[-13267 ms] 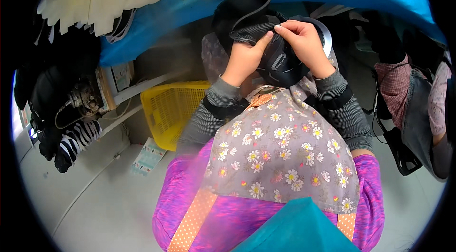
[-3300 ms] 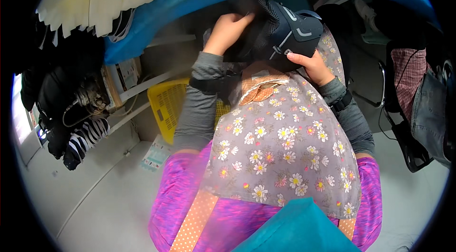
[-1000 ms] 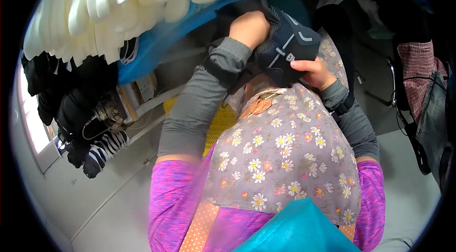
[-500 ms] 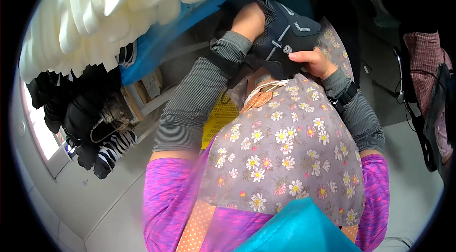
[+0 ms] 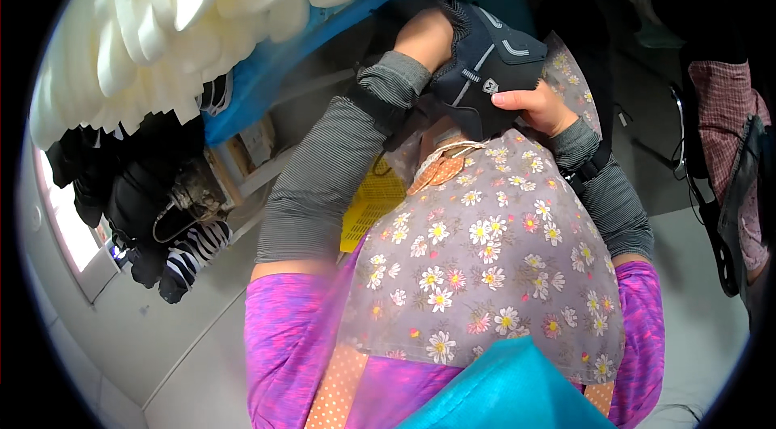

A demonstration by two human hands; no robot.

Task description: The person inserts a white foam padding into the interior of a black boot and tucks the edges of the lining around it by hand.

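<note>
A black shoe upper (image 5: 505,57) with grey stripes and a small pale badge is held up in front of my apron, below the edge of the blue cover. My left hand (image 5: 426,37) reaches into its ribbed opening and supports it, with the fingers hidden inside the fabric. On the other side, my right hand (image 5: 537,108) grips the lower edge. Its thumb lies flat on the outer face near the badge, and the other fingers are out of sight behind.
Cream-white foam pieces (image 5: 153,33) hang in a thick row at upper left, beside a blue cover (image 5: 259,90). Black fabric pieces (image 5: 133,187) hang below them. A yellow basket (image 5: 372,203) stands under my left forearm. Another person's checked sleeve (image 5: 719,98) shows at right.
Very little differs. The shoe upper and both hands have shifted slightly, and the grip looks the same.
</note>
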